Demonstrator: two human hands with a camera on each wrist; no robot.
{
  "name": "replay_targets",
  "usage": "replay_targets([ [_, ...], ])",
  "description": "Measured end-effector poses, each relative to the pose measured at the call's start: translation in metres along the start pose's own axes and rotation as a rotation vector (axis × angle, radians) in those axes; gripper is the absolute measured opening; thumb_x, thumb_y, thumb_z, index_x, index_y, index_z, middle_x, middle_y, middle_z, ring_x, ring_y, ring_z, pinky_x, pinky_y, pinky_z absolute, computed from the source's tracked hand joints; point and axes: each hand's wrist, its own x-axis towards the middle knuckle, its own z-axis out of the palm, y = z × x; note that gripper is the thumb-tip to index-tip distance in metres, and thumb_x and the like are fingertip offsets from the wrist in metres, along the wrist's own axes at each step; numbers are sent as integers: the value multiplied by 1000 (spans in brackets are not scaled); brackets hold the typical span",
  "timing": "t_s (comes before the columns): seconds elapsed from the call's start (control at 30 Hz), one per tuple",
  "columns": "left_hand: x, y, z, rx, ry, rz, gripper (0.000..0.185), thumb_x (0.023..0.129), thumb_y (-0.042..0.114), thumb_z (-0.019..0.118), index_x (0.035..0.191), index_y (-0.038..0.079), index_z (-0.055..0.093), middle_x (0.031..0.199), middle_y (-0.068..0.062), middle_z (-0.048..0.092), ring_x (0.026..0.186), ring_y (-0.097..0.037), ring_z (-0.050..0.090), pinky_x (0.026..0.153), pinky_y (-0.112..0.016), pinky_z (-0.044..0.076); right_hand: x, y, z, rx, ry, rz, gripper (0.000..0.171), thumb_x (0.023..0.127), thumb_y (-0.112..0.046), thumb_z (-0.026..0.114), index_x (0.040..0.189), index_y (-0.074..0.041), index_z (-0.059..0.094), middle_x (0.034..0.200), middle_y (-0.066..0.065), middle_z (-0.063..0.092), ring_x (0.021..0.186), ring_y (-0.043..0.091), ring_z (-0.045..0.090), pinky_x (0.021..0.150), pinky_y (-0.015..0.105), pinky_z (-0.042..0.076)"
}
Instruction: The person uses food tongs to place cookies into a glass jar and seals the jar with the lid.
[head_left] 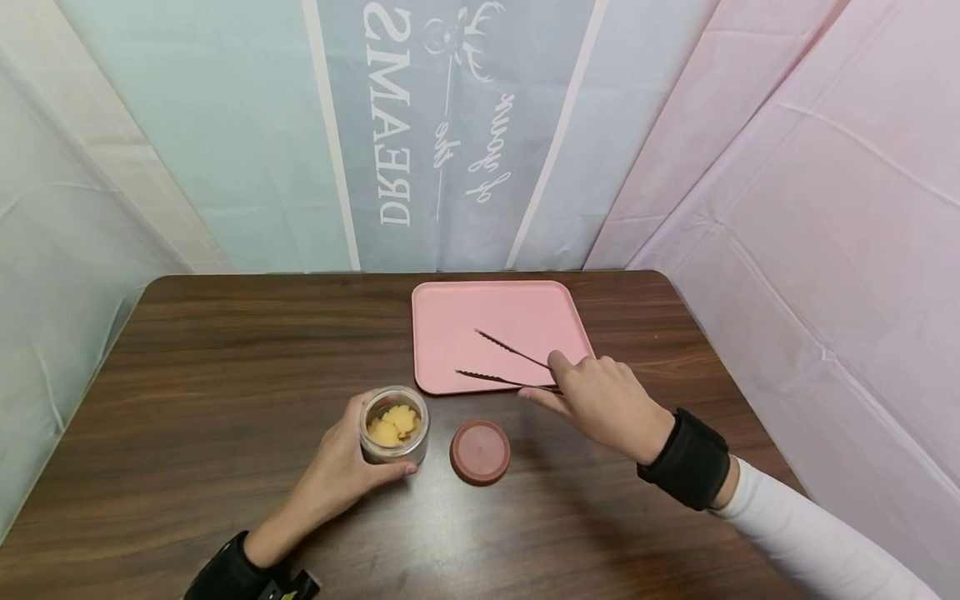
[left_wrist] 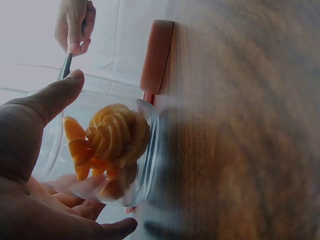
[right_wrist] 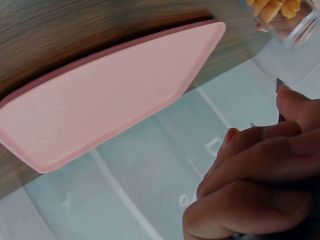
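Observation:
My left hand (head_left: 341,467) grips a clear glass jar (head_left: 422,450) standing on the table, thumb on the near side and fingers round the far side. Yellow swirled cookies (head_left: 394,425) lie inside it; the left wrist view shows one piped cookie (left_wrist: 117,132) close up through the glass. Dark tweezers-like tongs (head_left: 501,380) are held in my right hand (head_left: 603,400), thumb on one arm and fingers on the other. Their serrated tips stand apart with nothing between them, above the pink tray (head_left: 495,304). Between the hands, the round reddish-brown lid (head_left: 480,452) lies beside the jar.
The pink tray sits near the back edge of the dark wooden table (head_left: 247,358). Behind the table hangs a pale blue curtain (head_left: 465,150) with lettering, and a pink cloth (head_left: 817,217) hangs on the right.

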Motion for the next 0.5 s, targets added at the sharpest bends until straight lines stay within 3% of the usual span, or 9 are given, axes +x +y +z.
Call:
replay_targets([
  [0.23,0,-1,0,-9,-3,-3,100,66,30,103,145,4,47,136,-16,66,124,-36,64,99,-59,51,2,12,11,1,2,35,56,96,-49,77,77,-11,40,53,-6,28,39,13,36,39,27,27],
  [0.5,-1,-1,0,-12,-4,1,101,66,30,103,146,4,47,136,-17,66,124,-36,64,99,-60,51,0,32,28,-2,-45,146,55,98,-51,72,76,-10,43,51,-1,36,40,18,40,39,31,31],
])
